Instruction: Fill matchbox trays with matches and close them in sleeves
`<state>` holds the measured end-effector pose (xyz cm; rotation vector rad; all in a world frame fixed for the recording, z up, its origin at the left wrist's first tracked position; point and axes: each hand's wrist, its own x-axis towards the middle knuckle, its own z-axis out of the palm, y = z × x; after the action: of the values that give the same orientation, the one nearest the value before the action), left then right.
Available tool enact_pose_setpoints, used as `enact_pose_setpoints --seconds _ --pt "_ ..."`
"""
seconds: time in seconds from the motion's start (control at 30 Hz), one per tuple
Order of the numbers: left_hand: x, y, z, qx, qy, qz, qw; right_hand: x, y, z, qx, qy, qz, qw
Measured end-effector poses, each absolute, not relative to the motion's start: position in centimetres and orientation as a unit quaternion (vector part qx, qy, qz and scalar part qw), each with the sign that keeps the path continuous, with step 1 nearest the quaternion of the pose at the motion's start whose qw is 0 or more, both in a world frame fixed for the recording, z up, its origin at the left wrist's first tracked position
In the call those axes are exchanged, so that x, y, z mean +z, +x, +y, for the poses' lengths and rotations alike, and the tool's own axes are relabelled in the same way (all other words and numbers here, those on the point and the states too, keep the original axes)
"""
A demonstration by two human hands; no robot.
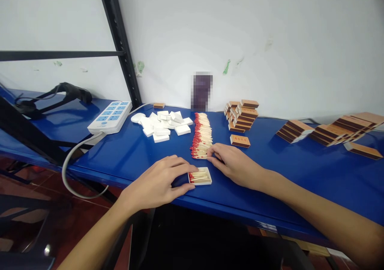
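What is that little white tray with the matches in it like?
The tray is a small, shallow white rectangle with thin, low walls, and it looks like card. It lies flat, open side up, near the front edge of the blue table. Inside are matches, lying mostly lengthwise with red heads toward the left. The left hand's thumb and a finger straddle its left end, seeming to hold it and hiding some of it.

Blue bench (315, 170) and black rack (119, 42) suggest a workshop.
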<state>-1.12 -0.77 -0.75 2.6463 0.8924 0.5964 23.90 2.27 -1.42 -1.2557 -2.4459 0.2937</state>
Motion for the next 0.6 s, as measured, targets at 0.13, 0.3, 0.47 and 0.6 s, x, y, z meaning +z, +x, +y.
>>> enact_pose_setpoints --seconds 0.13,0.3,0.47,0.6 --pt "-0.7 -1.2 -0.8 0.206 0.918 0.306 0.143 -1.1 23.9 2.0 0.102 -0.447 -0.871 0.177" --pt "-0.6 -1.2 -1.0 0.202 0.905 0.341 0.152 -0.2 23.5 0.9 0.124 -0.391 -0.888 0.207" --pt "-0.6 -1.3 -0.9 0.2 0.908 0.332 0.16 0.3 22.4 -0.4 0.207 -0.357 -0.893 0.18" --pt "-0.6 -1.3 -0.8 0.194 0.925 0.288 0.156 0.1 21.9 -0.7 0.26 -0.389 -0.861 0.198"
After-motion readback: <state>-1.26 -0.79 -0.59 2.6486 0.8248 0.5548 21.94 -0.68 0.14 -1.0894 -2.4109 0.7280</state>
